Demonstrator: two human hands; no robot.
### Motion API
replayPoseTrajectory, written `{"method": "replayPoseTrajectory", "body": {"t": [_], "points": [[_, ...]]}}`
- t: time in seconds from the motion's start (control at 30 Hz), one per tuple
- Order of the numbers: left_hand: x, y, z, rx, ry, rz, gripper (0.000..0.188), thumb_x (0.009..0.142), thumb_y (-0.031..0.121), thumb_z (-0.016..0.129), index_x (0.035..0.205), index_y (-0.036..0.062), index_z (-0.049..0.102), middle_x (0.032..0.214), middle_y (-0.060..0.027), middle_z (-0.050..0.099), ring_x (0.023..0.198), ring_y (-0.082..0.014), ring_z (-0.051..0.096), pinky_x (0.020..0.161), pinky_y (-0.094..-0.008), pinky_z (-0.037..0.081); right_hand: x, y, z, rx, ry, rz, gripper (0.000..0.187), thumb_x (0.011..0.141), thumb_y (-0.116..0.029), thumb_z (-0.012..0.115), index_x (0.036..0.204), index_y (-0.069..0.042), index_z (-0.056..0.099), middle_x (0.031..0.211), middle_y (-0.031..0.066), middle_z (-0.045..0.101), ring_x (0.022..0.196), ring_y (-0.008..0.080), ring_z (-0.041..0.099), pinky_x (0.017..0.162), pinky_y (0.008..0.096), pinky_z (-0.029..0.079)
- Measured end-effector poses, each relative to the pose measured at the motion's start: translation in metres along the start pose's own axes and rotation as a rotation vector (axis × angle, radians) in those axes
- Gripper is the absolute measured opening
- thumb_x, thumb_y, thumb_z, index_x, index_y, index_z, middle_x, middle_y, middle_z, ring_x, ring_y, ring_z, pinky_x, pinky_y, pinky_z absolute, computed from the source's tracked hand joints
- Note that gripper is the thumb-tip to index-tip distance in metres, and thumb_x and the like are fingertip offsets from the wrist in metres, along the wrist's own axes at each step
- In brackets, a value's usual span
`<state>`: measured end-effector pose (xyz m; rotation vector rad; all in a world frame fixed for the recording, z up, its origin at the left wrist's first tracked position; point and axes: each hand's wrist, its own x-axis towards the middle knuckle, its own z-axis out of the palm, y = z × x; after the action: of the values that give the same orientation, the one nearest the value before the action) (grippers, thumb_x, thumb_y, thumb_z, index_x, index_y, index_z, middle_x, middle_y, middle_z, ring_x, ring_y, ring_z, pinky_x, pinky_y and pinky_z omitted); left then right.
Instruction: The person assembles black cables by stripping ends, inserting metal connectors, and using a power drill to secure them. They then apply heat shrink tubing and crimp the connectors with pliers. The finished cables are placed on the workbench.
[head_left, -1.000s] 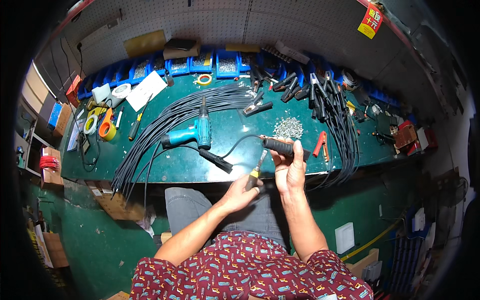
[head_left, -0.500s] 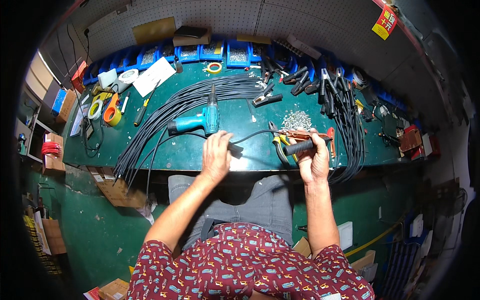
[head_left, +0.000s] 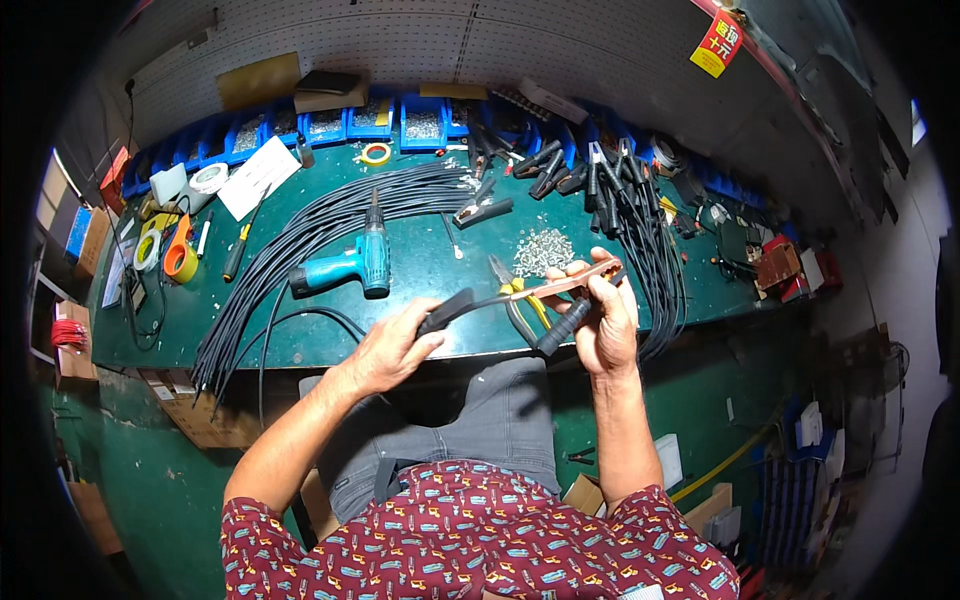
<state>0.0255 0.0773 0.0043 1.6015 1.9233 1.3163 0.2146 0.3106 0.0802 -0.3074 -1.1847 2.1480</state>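
My left hand (head_left: 390, 350) has closed on the black sleeve (head_left: 446, 311), thumb against fingers; my right hand (head_left: 608, 335) curls snugly around the copper clip (head_left: 546, 290), presumably steadying it, cable (head_left: 488, 303) between them. Pliers (head_left: 522, 318) lie within reach on the table (head_left: 420, 240).

From my remote seat, I could not make out the whole copper clamp half (head_left: 545, 289), because the right hand (head_left: 605, 322) covered part of it. The left hand (head_left: 393, 350) hid one end of the black sleeve (head_left: 449, 309). The clamp half masked some of the yellow-handled pliers (head_left: 522, 322). Individual metal pieces in the heap (head_left: 543, 252) were too small to identify. The lower edge cut off the patterned shirt (head_left: 430, 530).
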Motion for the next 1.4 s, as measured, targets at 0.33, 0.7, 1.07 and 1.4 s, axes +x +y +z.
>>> {"method": "replayPoseTrajectory", "body": {"t": [0.33, 0.7, 1.07, 1.4], "points": [[0.034, 0.060, -0.003, -0.468, -0.284, -0.168, 0.034, 0.108, 0.033, 0.050, 0.120, 0.0014, 0.057, 0.080, -0.0064, 0.057, 0.074, -0.0138, 0.053, 0.069, -0.0324, 0.048, -0.006, 0.020, 0.036, -0.007, -0.080, -0.005, 0.031, 0.108, -0.028, 0.052, 0.131, -0.008, 0.043, 0.122, 0.0203, 0.066, 0.118, 0.0336, 0.065, 0.101, 0.0500, 0.054], [0.046, 0.071, 0.009, -0.484, -0.233, -0.088, 0.035, 0.109, 0.032, 0.049, 0.121, 0.0001, 0.057, 0.083, -0.0060, 0.055, 0.072, -0.0134, 0.052, 0.064, -0.0319, 0.045, -0.013, 0.030, 0.044, -0.027, -0.149, 0.030, 0.039, 0.108, -0.034, 0.051, 0.133, -0.007, 0.039, 0.134, 0.0279, 0.058, 0.126, 0.0397, 0.060, 0.104, 0.0513, 0.051], [0.044, 0.076, 0.020, -0.203, -0.159, -0.022, 0.032, 0.107, 0.026, 0.050, 0.123, -0.0011, 0.058, 0.095, -0.0184, 0.064, 0.086, -0.0333, 0.061, 0.080, -0.0417, 0.050, -0.019, 0.034, 0.031, 0.036, -0.296, 0.042, 0.038, 0.106, -0.032, 0.054, 0.135, -0.009, 0.046, 0.142, 0.0329, 0.052, 0.135, 0.0466, 0.051, 0.113, 0.0568, 0.042], [0.014, 0.084, 0.029, -0.059, -0.185, 0.073, 0.047, 0.103, 0.030, 0.059, 0.136, -0.0015, 0.049, 0.101, -0.0273, 0.068, 0.094, -0.0465, 0.067, 0.078, -0.0496, 0.053, 0.003, -0.019, 0.035, 0.023, -0.194, 0.696, 0.082, 0.103, -0.070, 0.024, 0.097, -0.001, 0.067, 0.107, 0.0248, 0.072, 0.088, 0.0309, 0.072, 0.086, 0.0439, 0.058]]}}
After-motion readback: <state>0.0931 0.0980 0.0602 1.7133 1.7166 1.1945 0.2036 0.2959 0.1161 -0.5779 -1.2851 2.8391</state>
